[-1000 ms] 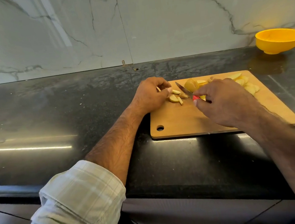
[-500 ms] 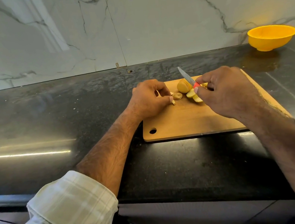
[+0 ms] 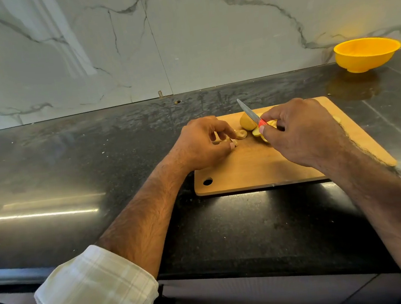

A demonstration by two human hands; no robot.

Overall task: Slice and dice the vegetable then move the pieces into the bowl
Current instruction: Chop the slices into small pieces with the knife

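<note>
On the wooden cutting board lie a potato chunk and several pale slices. My right hand grips a red-handled knife, its blade raised and pointing up and left over the potato chunk. My left hand sits at the board's left end, its fingers curled and pinching small potato pieces near the slices. More slices lie under and behind my right hand, mostly hidden. The yellow bowl stands at the far right against the wall; I see nothing in it.
The board lies on a dark polished stone counter with a marble wall behind. The counter's front edge runs below my forearms. A hanging hole marks the board's near left corner.
The knife blade has lifted from the slices and now points upward. My left hand has drawn back slightly along the board's left end, still on small pieces. The view has shifted.
</note>
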